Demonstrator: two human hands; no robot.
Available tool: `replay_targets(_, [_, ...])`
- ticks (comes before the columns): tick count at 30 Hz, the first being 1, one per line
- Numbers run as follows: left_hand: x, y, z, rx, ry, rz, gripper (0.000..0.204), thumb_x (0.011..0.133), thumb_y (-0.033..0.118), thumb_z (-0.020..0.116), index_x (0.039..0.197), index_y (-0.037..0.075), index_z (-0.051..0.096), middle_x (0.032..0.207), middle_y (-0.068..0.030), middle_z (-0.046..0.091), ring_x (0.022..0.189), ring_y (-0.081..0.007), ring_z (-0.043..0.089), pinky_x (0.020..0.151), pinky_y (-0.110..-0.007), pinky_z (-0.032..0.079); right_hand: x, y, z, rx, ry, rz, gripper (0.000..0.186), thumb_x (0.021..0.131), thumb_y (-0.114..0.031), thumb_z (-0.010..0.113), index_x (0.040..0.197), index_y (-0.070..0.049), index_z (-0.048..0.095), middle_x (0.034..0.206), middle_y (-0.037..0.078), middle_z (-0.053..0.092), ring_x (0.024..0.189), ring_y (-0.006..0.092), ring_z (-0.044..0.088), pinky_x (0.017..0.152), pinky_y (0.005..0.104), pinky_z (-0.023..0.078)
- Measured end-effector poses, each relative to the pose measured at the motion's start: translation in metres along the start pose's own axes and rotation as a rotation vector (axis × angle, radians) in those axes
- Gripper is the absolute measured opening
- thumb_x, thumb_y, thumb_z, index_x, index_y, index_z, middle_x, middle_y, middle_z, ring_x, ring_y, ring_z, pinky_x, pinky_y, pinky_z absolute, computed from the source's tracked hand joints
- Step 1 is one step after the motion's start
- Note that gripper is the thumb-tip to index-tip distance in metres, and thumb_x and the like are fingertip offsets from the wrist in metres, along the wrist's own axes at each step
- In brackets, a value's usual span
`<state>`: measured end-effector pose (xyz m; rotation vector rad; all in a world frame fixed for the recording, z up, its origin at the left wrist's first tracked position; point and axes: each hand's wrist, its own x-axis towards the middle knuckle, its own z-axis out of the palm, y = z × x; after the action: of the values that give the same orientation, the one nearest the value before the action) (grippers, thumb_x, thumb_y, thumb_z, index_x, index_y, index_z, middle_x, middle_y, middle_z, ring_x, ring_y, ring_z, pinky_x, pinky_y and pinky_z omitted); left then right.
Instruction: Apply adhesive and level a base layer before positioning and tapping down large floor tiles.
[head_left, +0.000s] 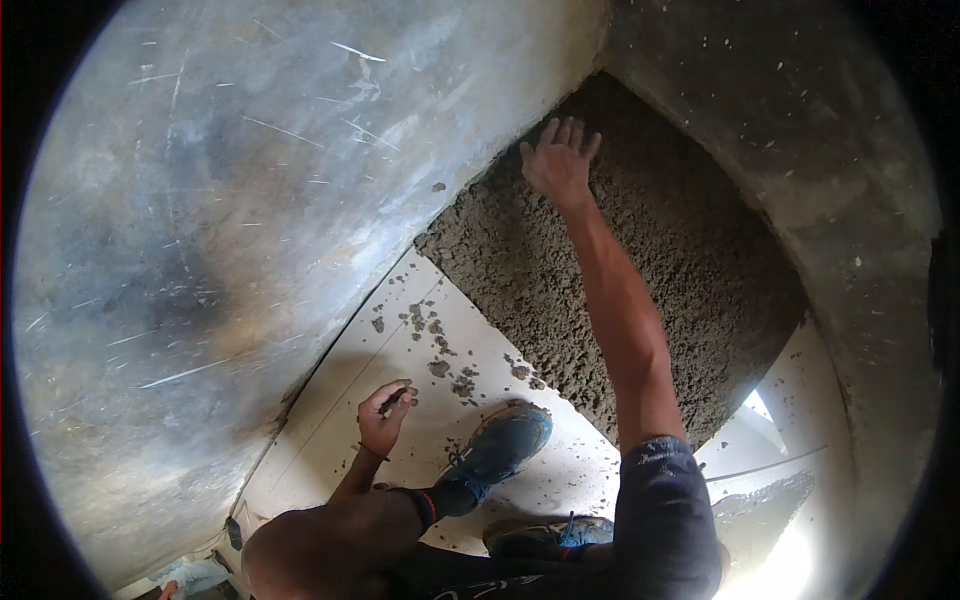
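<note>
The fingers (566, 131) of the person's right hand (558, 172) are spread a little, palm down, over the far part of the mortar (700, 245), close to where it meets the left wall (250, 220). The bare right forearm stretches across the middle of that dark, crumbly bed, coming out of a dark sleeve (660, 500). The mortar fills the corner ahead, running up to the left wall on one side and to the curved-looking, grey right wall (800, 130) on the other. Its near edge makes a fairly straight line against the pale floor (585, 460).

The left hand (379, 428) hangs lower, in front of the bent left knee (310, 550), well apart from the mortar bed. Its fingers curl in toward the thumb; there seems to be a small dark bit between them, but from where I stand I can't tell whether they pinch it. A dark band (373, 453) circles that wrist.

Loose crumbs (439, 368) lie scattered on the floor between the left hand and the mortar. Two blue shoes stand near them, the left one (500, 440) pointing toward the bed, the right one (575, 531) partly hidden. Bright light falls at the lower right.
</note>
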<state>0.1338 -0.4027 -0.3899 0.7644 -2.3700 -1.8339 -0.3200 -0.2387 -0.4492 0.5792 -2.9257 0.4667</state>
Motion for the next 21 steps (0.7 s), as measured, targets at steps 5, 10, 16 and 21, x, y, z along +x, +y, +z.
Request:
replay_targets(5, [-0.001, -0.003, -0.002, 0.003, 0.026, -0.006, 0.024, 0.092, 0.004, 0.059, 0.112, -0.008, 0.058, 0.097, -0.0162, 0.066, 0.088, -0.0207, 0.065, 0.079, -0.034, 0.056, -0.070, 0.034, 0.015, 0.014, 0.184, 0.304, 0.077, 0.097, -0.048, 0.037, 0.143, 0.012, 0.020, 0.147, 0.037, 0.017, 0.140, 0.0488, 0.013, 0.110, 0.0641, 0.006])
replay_targets(10, [0.000, -0.002, 0.006, -0.003, -0.010, -0.059, 0.024, 0.092, 0.003, 0.059, 0.113, -0.008, 0.057, 0.097, -0.0159, 0.066, 0.088, -0.0198, 0.065, 0.080, -0.033, 0.055, -0.084, 0.008, 0.053, 0.232, 0.155, 0.060, 0.080, 0.098, -0.052, 0.033, 0.143, 0.012, 0.017, 0.148, 0.036, 0.015, 0.141, 0.0482, 0.009, 0.112, 0.0604, 0.007])
replay_targets(16, [0.006, -0.004, 0.011, -0.009, -0.059, 0.029, 0.025, 0.092, 0.003, 0.059, 0.113, -0.009, 0.057, 0.098, -0.0161, 0.066, 0.090, -0.0195, 0.065, 0.080, -0.033, 0.055, -0.092, -0.085, 0.039, 0.133, -0.128, -0.167, 0.076, 0.098, -0.049, 0.031, 0.144, 0.011, 0.018, 0.149, 0.034, 0.016, 0.142, 0.0448, 0.011, 0.114, 0.0574, 0.007])
replay_targets(21, [-0.002, -0.009, 0.002, 0.041, -0.009, 0.018, 0.025, 0.089, 0.004, 0.063, 0.111, -0.006, 0.058, 0.094, -0.0140, 0.069, 0.085, -0.0168, 0.067, 0.078, -0.030, 0.055, -0.122, -0.141, 0.074, 0.160, -0.158, -0.236, 0.074, 0.097, -0.046, 0.034, 0.144, 0.009, 0.021, 0.151, 0.027, 0.022, 0.141, 0.0420, 0.015, 0.116, 0.0508, 0.007])
